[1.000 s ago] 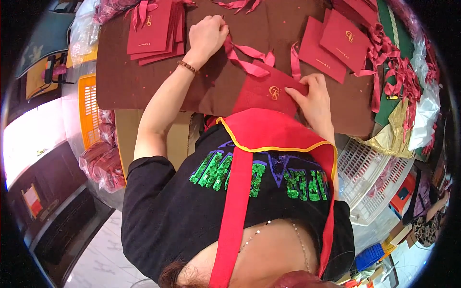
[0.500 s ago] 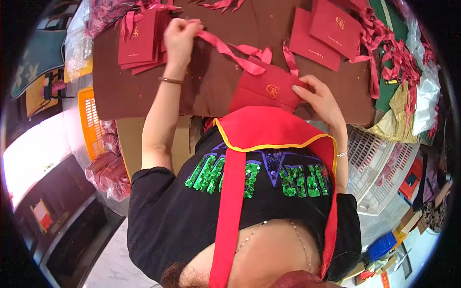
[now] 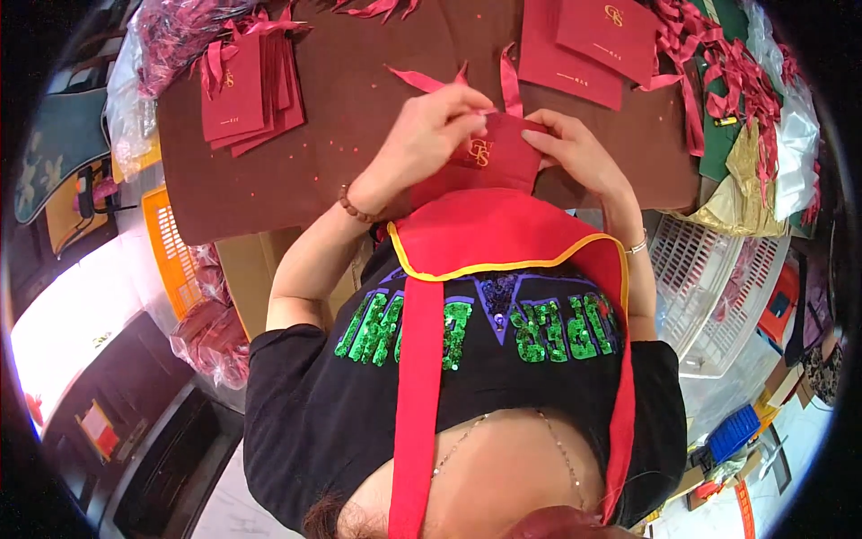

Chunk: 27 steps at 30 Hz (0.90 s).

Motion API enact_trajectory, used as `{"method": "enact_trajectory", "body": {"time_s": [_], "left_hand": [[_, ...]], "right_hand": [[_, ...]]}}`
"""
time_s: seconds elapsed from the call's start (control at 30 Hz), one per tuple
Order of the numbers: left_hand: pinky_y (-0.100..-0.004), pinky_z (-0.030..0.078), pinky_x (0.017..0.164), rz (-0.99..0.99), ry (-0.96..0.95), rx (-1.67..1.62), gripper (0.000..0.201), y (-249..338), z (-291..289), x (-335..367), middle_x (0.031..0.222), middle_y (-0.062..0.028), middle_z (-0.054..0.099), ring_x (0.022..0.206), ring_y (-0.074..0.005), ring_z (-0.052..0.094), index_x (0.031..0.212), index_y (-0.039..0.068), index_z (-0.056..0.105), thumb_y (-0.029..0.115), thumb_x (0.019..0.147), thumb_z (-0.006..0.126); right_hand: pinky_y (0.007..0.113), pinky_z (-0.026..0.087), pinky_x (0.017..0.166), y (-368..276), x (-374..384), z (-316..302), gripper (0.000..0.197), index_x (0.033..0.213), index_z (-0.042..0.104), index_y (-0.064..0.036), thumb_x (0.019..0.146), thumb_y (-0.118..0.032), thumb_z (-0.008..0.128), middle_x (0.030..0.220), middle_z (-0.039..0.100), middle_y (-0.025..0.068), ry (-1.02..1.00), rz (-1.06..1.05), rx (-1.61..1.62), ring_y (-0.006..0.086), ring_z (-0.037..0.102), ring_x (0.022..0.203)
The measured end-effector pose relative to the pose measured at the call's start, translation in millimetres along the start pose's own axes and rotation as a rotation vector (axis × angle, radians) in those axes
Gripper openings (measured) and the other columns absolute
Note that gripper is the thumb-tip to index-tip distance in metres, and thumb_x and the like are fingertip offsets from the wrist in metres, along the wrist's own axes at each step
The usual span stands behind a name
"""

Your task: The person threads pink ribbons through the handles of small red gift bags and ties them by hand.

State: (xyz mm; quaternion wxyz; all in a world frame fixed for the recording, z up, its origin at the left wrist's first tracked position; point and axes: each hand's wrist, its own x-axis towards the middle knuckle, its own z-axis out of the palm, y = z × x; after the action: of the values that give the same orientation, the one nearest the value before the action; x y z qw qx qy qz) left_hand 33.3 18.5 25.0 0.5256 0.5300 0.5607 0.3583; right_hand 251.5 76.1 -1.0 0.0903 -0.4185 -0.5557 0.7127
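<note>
A small red paper gift bag (image 3: 505,154) with gold printing lies at the near edge of the brown-covered table, partly over my red apron. My left hand (image 3: 431,139) is at its top edge, thumb and fingers pinched together; what they hold is hidden. With thumb and fingers, my right hand (image 3: 579,151) grips the bag's upper right side. A red ribbon (image 3: 510,83) rises from the top of the bag, and another ribbon (image 3: 426,81) stretches out behind my left hand.
Stacked red bags (image 3: 235,101) with ribbons are at the far left, and more red bags (image 3: 575,72) at the far right. Loose ribbons (image 3: 705,45) pile up along the right edge beside gold wrapping (image 3: 743,184). Below stand a white basket (image 3: 691,278) and an orange crate (image 3: 169,235).
My left hand has come from the far left, where it pulled a ribbon taut, down and right to the bag's top edge. My right hand still holds the bag's right side.
</note>
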Motion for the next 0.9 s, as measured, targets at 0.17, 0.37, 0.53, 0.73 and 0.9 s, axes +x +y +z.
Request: {"method": "enact_trajectory", "body": {"time_s": [0.17, 0.37, 0.53, 0.73, 0.9], "left_hand": [[-0.0316, 0.049, 0.063, 0.222, 0.105, 0.346, 0.011, -13.4, 18.7, 2.1, 0.083, -0.0123, 0.064, 0.07, -0.0234, 0.062, 0.091, 0.004, 0.064, 0.011, 0.083, 0.06], [-0.037, 0.048, 0.066, 0.296, 0.182, 0.46, 0.009, -11.7, 33.0, -0.5, 0.08, -0.0104, 0.06, 0.075, -0.029, 0.06, 0.086, 0.006, 0.064, 0.012, 0.08, 0.061], [-0.0364, 0.038, 0.07, 0.47, 0.305, 0.779, 0.006, -14.4, 35.0, -1.0, 0.077, -0.002, 0.06, 0.078, -0.0202, 0.055, 0.082, 0.013, 0.065, 0.013, 0.076, 0.064], [-0.0378, 0.033, 0.072, 0.544, 0.367, 0.85, 0.004, -24.6, 30.8, -0.1, 0.077, 0.0004, 0.06, 0.079, -0.0191, 0.054, 0.078, 0.014, 0.063, 0.016, 0.075, 0.065], [-0.0366, 0.034, 0.075, 0.528, 0.318, 0.911, 0.006, -13.0, 39.2, -3.3, 0.078, 0.0007, 0.06, 0.081, -0.0191, 0.054, 0.081, 0.013, 0.064, 0.015, 0.076, 0.066]], "right_hand": [[0.02, 0.046, 0.067, -1.8, -2.7, 0.8, 0.025, 0.107, 0.057, -0.0027, 0.09, -0.021, 0.055, 0.09, 0.06, -0.0008, -0.012, -0.018, 0.039, 0.0049, 0.055, 0.081], [0.02, 0.046, 0.065, -4.9, -6.5, 3.5, 0.024, 0.107, 0.057, -0.0032, 0.089, -0.02, 0.056, 0.088, 0.059, -0.0018, 0.008, -0.027, 0.028, 0.0042, 0.054, 0.078], [0.019, 0.045, 0.064, -3.9, -6.0, 2.7, 0.024, 0.106, 0.058, -0.0035, 0.089, -0.02, 0.057, 0.087, 0.059, -0.0029, 0.022, -0.045, -0.016, 0.0033, 0.052, 0.075], [0.019, 0.043, 0.063, -5.6, -7.4, 5.5, 0.024, 0.106, 0.058, -0.0036, 0.089, -0.02, 0.057, 0.086, 0.059, -0.0033, 0.02, -0.033, 0.018, 0.0027, 0.052, 0.074], [0.018, 0.043, 0.062, -3.5, -6.8, 5.2, 0.023, 0.105, 0.058, -0.0038, 0.089, -0.019, 0.057, 0.085, 0.059, -0.0035, 0.037, -0.058, -0.04, 0.0025, 0.051, 0.072]]}}
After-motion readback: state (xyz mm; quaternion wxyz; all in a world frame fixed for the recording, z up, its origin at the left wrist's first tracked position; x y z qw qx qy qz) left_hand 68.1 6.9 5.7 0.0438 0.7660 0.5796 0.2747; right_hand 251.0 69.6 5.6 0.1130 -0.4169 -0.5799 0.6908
